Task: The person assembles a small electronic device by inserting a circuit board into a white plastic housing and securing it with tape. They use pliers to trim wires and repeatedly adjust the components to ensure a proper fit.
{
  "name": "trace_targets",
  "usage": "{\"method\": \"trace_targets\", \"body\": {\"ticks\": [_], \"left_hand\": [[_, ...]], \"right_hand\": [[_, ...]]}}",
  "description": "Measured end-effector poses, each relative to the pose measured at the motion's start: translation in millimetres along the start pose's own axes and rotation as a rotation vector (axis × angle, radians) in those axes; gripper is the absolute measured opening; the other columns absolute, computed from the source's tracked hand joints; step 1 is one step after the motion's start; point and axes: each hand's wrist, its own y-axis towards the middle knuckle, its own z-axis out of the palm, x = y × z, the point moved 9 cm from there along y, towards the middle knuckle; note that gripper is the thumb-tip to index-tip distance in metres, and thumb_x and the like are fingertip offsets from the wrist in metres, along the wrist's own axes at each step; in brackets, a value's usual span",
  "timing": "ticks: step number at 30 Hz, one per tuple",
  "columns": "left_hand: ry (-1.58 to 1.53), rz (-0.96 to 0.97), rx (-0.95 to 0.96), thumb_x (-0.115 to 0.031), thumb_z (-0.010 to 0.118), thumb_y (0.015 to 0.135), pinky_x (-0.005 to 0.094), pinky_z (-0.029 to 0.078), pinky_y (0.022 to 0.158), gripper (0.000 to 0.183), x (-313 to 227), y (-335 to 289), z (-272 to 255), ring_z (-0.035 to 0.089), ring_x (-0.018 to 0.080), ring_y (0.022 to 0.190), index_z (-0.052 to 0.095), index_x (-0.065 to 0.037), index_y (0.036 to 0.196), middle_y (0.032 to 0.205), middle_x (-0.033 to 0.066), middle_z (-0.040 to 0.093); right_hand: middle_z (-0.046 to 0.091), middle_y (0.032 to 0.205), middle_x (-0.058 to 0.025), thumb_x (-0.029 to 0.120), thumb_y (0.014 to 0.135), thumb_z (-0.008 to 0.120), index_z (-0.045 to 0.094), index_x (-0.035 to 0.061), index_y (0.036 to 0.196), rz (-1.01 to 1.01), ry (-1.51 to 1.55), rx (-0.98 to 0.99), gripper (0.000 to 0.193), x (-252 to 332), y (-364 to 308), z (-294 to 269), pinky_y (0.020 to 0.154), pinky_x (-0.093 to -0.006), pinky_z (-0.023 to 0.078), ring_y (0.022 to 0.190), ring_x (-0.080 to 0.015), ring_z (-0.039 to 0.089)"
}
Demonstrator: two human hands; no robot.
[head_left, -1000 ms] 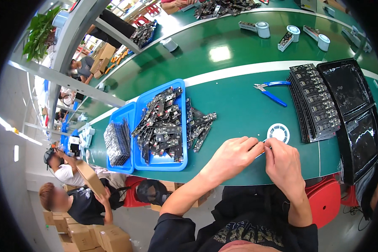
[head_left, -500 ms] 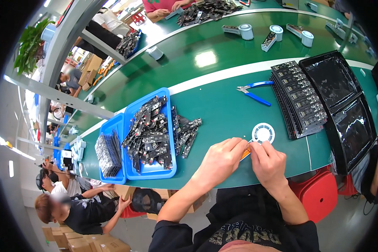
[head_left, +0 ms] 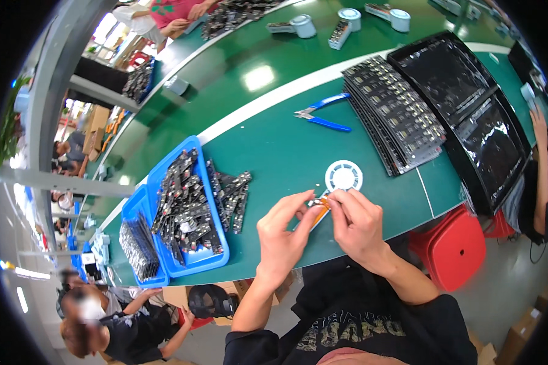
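Note:
In front of my body, both hands meet over a white part with a round, slotted head (head_left: 344, 176) and a narrow handle. A thin orange flat strip (head_left: 321, 214), like a ribbon cable, runs along the handle between my fingers. My left hand (head_left: 283, 234) is turned partly palm up, thumb and forefinger pinched around something small and dark at the strip's upper end; its kind is unclear. My right hand (head_left: 358, 226) has its fingers closed on the strip beside the round head. Those fingers partly hide the handle.
Blue-handled cutters (head_left: 329, 112) lie ahead, beside stacked black circuit-board panels (head_left: 396, 115). A black tray (head_left: 499, 91) is at right. Blue bins (head_left: 220, 258) hold loose narrow boards; more boards (head_left: 230, 194) lie alongside. White round-headed parts (head_left: 302, 26) stand farther back. A red stool (head_left: 450, 249) is below the edge.
The view has shifted, so the table things sit farther left and the near items higher. My left hand has rolled to show its palm side, exposing more of the orange strip.

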Motion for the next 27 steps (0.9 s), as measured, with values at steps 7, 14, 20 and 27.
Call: {"method": "trace_targets", "body": {"ticks": [7, 14, 20, 27], "left_hand": [[-0.087, -0.047, -0.028, 0.007, 0.075, 0.089, 0.0284, 0.057, 0.076, 0.027, 10, -5, 3, 0.072, 0.0176, 0.087, 0.076, 0.003, 0.116, 0.107, 0.0159, 0.076], [0.229, 0.036, -0.091, 0.006, 0.075, 0.088, 0.0297, 0.058, 0.074, 0.027, -17, 2, 6, 0.075, 0.0209, 0.085, 0.078, 0.000, 0.114, 0.102, 0.0164, 0.076], [0.303, 0.105, -0.102, 0.006, 0.076, 0.087, 0.0321, 0.059, 0.072, 0.027, -25, 0, 9, 0.076, 0.0238, 0.084, 0.078, 0.000, 0.113, 0.101, 0.0173, 0.076], [0.273, 0.125, -0.094, 0.009, 0.075, 0.084, 0.0345, 0.059, 0.069, 0.027, -24, -1, 10, 0.073, 0.0271, 0.085, 0.076, 0.002, 0.111, 0.102, 0.0156, 0.075]], "right_hand": [[0.067, 0.084, -0.0132, 0.002, 0.095, 0.065, 0.064, 0.0012, 0.097, 0.054, 0.067, 0.002, 0.003, -2, 1, -2, 0.055, -0.0424, 0.054, 0.067, -0.0360, 0.067], [0.066, 0.083, -0.0149, 0.004, 0.095, 0.064, 0.065, 0.0012, 0.098, 0.047, 0.074, 0.035, 0.004, -1, 4, -1, 0.055, -0.0443, 0.052, 0.067, -0.0375, 0.066], [0.068, 0.087, -0.0152, -0.002, 0.091, 0.068, 0.066, -0.0009, 0.098, 0.059, 0.055, 0.074, 0.008, -1, 4, 2, 0.057, -0.0416, 0.052, 0.070, -0.0368, 0.067], [0.068, 0.086, -0.0150, 0.000, 0.091, 0.068, 0.067, -0.0003, 0.097, 0.071, 0.010, 0.099, 0.006, 0, 5, 1, 0.056, -0.0429, 0.053, 0.069, -0.0372, 0.067]]}}
